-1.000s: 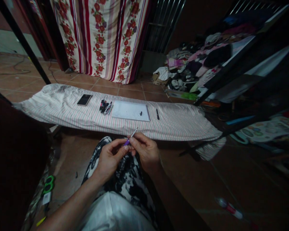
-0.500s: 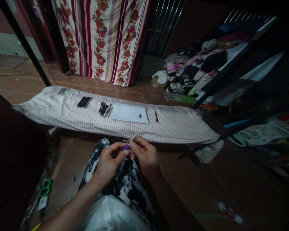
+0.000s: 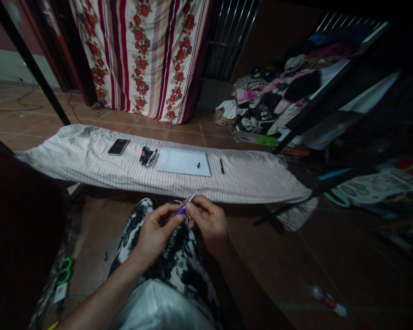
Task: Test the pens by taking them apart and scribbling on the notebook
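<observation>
Tiled floor [image 3: 184, 133] all round, with a flowered curtain [image 3: 137, 59] at eleven o'clock (every hour read from the stick [image 3: 180, 210]) and a heap of clothes [image 3: 278, 94] between one and two. Across twelve, a long striped cloth [image 3: 254, 175], bearing a notebook [image 3: 179, 161] and, on its page, a small dark piece [image 3: 198, 165]. Markers [image 3: 147, 156] bunched at eleven, just beside the notebook; a phone [image 3: 118, 146] at ten; a lone dark pen [image 3: 222, 166] between one and two. Held over the lap [image 3: 127, 250], the slim stick, purple low down, white toward its raised tip. With the left hand [image 3: 154, 228], at eight, pinching the purple part between thumb and forefinger; with the right hand [image 3: 209, 224], at four, pinching close to where the white begins, other fingers curled and partly hidden. Farther off, green handles [image 3: 65, 270] at eight and a bottle [image 3: 327, 300] at four.
</observation>
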Action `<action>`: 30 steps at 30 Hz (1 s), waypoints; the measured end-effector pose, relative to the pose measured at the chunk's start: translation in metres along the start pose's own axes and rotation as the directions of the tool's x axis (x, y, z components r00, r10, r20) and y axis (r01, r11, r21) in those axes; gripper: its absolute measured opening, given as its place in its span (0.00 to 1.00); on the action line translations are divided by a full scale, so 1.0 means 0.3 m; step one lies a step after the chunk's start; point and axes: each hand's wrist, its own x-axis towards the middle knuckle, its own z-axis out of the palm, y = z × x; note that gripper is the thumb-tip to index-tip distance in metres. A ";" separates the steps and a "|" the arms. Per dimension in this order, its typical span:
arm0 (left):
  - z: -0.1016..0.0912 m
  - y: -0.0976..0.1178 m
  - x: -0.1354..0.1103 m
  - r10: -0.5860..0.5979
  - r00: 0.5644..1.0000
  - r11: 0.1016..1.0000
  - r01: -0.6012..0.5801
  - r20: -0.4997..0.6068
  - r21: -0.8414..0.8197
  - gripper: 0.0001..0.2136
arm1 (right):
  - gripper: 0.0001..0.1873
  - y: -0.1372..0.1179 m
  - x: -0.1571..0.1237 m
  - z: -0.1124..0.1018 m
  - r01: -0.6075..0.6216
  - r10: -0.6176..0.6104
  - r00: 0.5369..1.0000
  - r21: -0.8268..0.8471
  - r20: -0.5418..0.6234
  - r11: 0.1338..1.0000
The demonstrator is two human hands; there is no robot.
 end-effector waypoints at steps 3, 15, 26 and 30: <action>0.001 0.002 0.000 -0.033 0.999 0.999 0.033 -0.022 -0.002 0.10 | 0.10 -0.002 -0.001 -0.002 0.003 -0.003 1.000 -0.027 0.009 1.000; 0.009 -0.022 -0.004 -0.057 0.998 0.998 0.056 -0.021 -0.036 0.09 | 0.10 0.042 -0.005 0.005 0.003 -0.003 1.000 0.002 -0.025 1.000; 0.011 -0.022 0.003 -0.061 0.996 0.996 0.056 -0.070 -0.069 0.11 | 0.11 0.062 0.004 0.011 -0.059 0.064 0.998 0.168 -0.028 0.984; 0.007 -0.037 0.016 -0.042 0.997 0.997 0.038 -0.064 -0.066 0.10 | 0.13 0.082 0.011 0.015 -0.113 0.120 0.993 0.224 -0.018 0.968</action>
